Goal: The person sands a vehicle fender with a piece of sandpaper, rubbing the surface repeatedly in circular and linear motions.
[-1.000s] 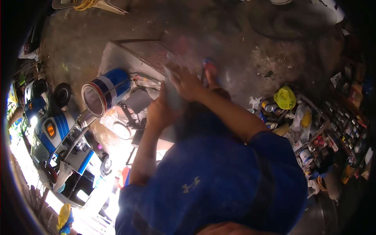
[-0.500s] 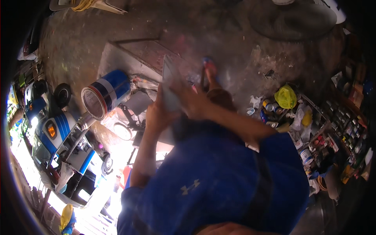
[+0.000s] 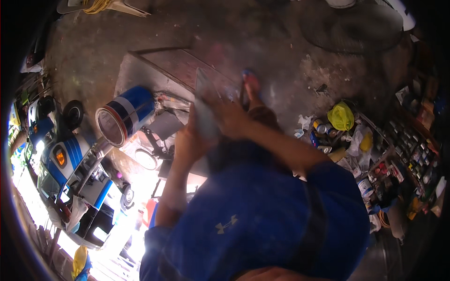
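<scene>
A thin grey flat panel [image 3: 203, 93] with a pointed upper corner stands tilted in front of my body. My left hand [image 3: 188, 140] is closed round its left and lower edge. Against its right face lies my right hand [image 3: 229, 117], the fingers blurred by motion, so I cannot make out whether anything sits beneath them. Beyond the panel, a brown framed board [image 3: 173, 63] rests low down. To the left of my hands lies a blue and white striped cylinder [image 3: 133, 110] with an open-looking end.
A blue and white vehicle [image 3: 68, 154] stands at the left, near a loose wheel [image 3: 73, 114]. On the right, a yellow-green plastic bag [image 3: 341, 116] sits among cans and clutter. A large round fan [image 3: 351, 28] is at the far right. My foot shows in a sandal [image 3: 250, 79].
My right hand shifts slightly on the panel's face, still blurred. The left hand keeps its hold, and the panel stays almost in place. The view shifts a little.
</scene>
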Tool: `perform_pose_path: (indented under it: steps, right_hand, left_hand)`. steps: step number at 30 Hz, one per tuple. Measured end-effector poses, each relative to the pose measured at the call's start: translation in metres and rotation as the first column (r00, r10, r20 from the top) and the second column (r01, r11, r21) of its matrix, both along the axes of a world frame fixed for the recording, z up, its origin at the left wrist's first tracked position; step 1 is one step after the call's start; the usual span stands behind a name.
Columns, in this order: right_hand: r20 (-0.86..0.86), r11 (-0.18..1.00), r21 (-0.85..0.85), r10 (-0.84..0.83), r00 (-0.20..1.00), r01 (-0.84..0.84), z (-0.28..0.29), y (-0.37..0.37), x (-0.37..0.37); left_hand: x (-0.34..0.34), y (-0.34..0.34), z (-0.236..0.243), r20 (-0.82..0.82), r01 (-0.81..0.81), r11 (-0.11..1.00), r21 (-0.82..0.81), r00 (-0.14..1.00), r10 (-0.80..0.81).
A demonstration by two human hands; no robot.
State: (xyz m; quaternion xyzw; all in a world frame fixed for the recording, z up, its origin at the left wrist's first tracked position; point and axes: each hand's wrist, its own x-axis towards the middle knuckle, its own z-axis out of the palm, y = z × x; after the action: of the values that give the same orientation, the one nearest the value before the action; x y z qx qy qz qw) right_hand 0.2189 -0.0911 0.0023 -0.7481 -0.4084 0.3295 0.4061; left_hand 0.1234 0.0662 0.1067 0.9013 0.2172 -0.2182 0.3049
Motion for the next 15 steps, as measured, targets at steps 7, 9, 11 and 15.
perform_pose_path:
  steps: [7, 9, 11, 15]
  right_hand:
    - [0.010, 0.998, -0.041, 0.046, 0.999, -0.046, -0.011, 0.009, 0.005]
    - [0.090, 0.993, -0.070, 0.103, 0.991, -0.097, -0.001, -0.011, -0.010]
    - [0.078, 0.995, -0.034, 0.100, 0.992, -0.098, -0.009, -0.005, -0.007]
    - [-0.231, 0.989, -0.089, 0.096, 0.968, -0.120, -0.036, 0.053, 0.076]
  left_hand:
    - [0.000, 0.008, -0.004, -0.080, -0.052, 0.999, -0.013, 0.996, 0.051]
    - [-0.002, 0.005, -0.002, -0.103, -0.065, 0.998, -0.027, 0.993, 0.062]
    - [-0.002, 0.002, 0.000, -0.022, -0.059, 0.998, -0.029, 0.998, 0.058]
    - [0.015, -0.005, 0.005, -0.104, -0.054, 0.998, 0.010, 0.993, 0.055]
